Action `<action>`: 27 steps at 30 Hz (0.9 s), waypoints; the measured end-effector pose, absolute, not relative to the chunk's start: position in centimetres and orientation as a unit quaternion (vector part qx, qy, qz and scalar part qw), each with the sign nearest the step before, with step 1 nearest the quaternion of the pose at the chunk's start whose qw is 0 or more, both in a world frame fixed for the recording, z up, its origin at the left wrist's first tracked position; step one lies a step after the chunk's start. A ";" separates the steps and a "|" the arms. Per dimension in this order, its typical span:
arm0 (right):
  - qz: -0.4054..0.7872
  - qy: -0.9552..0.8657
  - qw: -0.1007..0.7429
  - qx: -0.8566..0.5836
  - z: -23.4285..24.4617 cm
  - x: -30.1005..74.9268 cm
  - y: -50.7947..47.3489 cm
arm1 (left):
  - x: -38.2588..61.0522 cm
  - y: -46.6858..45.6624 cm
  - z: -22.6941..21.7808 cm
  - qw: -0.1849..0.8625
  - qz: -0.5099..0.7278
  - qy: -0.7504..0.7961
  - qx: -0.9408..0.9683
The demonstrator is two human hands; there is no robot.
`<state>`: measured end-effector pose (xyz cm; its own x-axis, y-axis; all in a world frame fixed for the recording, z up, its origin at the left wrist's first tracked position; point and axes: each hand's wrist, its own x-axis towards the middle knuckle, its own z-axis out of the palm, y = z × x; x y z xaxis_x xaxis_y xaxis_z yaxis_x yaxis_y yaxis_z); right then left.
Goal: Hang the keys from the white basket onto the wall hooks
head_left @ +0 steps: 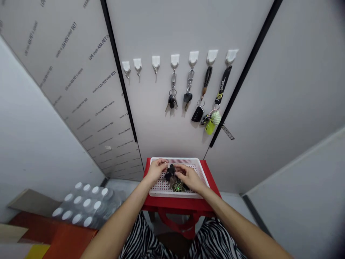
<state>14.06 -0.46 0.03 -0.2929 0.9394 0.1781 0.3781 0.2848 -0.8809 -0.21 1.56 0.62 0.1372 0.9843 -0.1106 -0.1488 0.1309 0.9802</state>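
With fingers curled narrow, the left hand (156, 169) and right hand (191, 177) hold a bunch of dark, smooth, rounded keys (169, 174) in a rectangular white plastic basket (175, 194) with slotted walls and a hole-dotted floor.

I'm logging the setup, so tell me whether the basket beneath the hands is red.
No, the basket beneath the left hand and right hand is white, while the surface under it is red.
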 end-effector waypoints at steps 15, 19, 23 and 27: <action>0.485 -0.631 0.436 -0.421 0.6 13.3 -0.1 | 0.7 1.4 2.9 0.674 0.571 0.334 0.330; 0.510 -0.581 0.462 -0.435 1.5 13.3 -0.3 | 0.5 1.3 3.3 0.676 0.582 0.312 0.327; 0.525 -0.548 0.473 -0.447 2.5 13.0 -0.5 | 0.2 1.1 3.5 0.670 0.580 0.307 0.346; 0.482 -0.577 0.455 -0.478 3.5 12.9 -0.2 | -0.2 1.3 3.2 0.620 0.575 0.326 0.423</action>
